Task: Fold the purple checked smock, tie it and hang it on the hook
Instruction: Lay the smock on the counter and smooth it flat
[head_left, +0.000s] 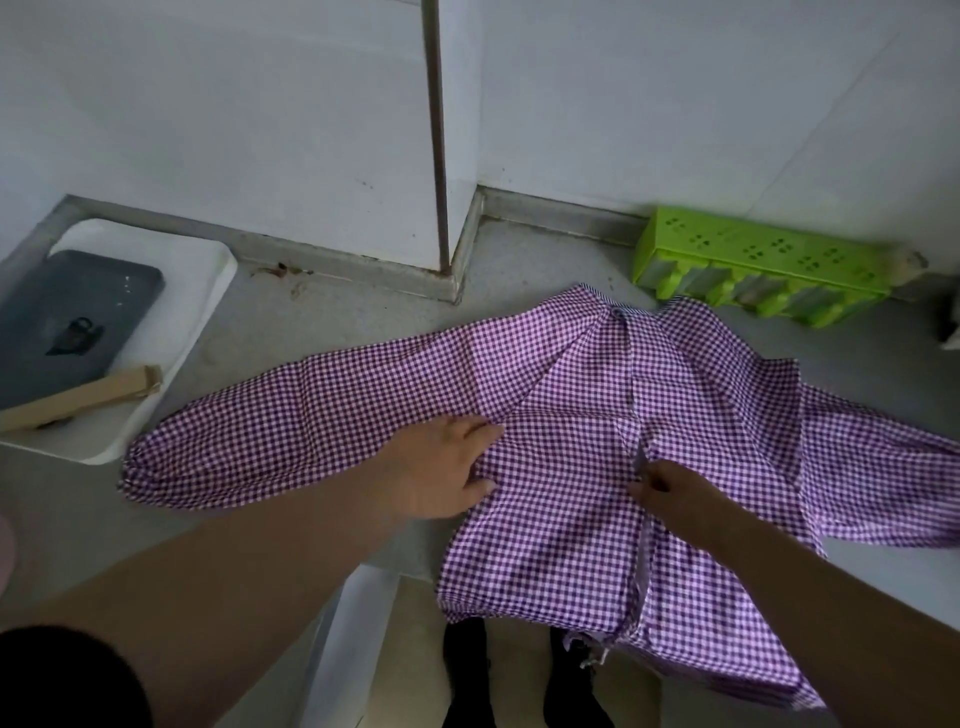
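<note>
Purple checked smock lying spread flat across the grey counter, its hem hanging over the near edge.

One sleeve is stretching left toward the white tray; a green rack is lying just behind the collar. The left hand is resting flat where sleeve meets body, fingers extended and slightly apart. The right hand is lying on the centre opening, fingertips curling onto the edge; whether it is pinching cloth, I cannot tell.
</note>
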